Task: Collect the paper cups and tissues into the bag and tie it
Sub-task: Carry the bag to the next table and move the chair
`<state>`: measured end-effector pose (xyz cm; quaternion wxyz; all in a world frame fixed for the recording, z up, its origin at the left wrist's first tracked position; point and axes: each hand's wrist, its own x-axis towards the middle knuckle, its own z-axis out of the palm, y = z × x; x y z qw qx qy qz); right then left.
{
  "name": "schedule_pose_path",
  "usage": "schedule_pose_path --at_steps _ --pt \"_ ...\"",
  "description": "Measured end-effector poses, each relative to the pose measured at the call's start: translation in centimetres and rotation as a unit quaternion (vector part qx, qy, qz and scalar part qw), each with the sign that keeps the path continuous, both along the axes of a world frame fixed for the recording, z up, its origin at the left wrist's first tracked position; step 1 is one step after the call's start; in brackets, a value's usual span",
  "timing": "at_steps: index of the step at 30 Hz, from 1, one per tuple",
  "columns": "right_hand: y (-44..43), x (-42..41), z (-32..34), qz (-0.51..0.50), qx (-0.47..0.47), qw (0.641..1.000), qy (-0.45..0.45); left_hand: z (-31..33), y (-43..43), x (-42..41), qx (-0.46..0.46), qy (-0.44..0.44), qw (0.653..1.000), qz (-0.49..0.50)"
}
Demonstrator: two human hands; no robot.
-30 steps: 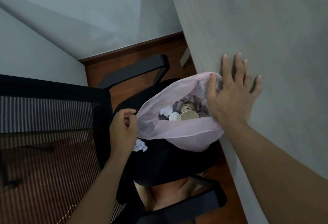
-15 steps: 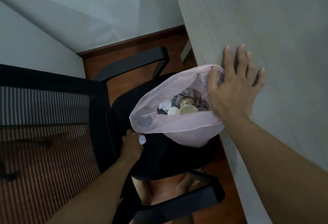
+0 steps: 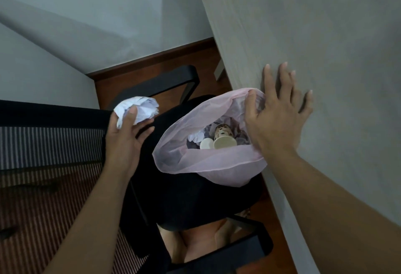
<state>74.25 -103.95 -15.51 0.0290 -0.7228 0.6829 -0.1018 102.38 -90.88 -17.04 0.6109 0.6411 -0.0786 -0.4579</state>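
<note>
A thin pink bag sits open on a black chair seat, its far rim against the grey table edge. Inside lie a patterned paper cup, a small white cup and crumpled tissues. My right hand pins the bag's rim to the table edge, thumb hooked inside the rim and fingers spread flat on the tabletop. My left hand holds a crumpled white tissue raised above the chair, left of the bag's mouth.
The black office chair has a mesh back at left and armrests above and below the seat. The grey table fills the right side. Red-brown wood floor and grey walls lie behind.
My left hand dropped to the seat, picked up a crumpled tissue and has lifted it up beside the bag. My right hand kept the bag's rim pinned to the table.
</note>
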Motion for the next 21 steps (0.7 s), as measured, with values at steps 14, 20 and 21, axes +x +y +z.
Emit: schedule_pose_path --at_steps 14,20,21 --pt "-0.2 -0.2 -0.3 -0.012 0.002 0.998 -0.055 -0.6 -1.7 -5.3 0.172 -0.102 0.923 -0.329" --pt "0.0 -0.1 0.1 -0.014 0.000 0.995 -0.099 -2.9 0.0 -4.4 0.184 -0.363 0.900 -0.158" --pt "-0.1 -0.2 0.1 -0.010 0.001 0.996 -0.089 -3.4 0.3 -4.3 0.203 -0.350 0.898 -0.172"
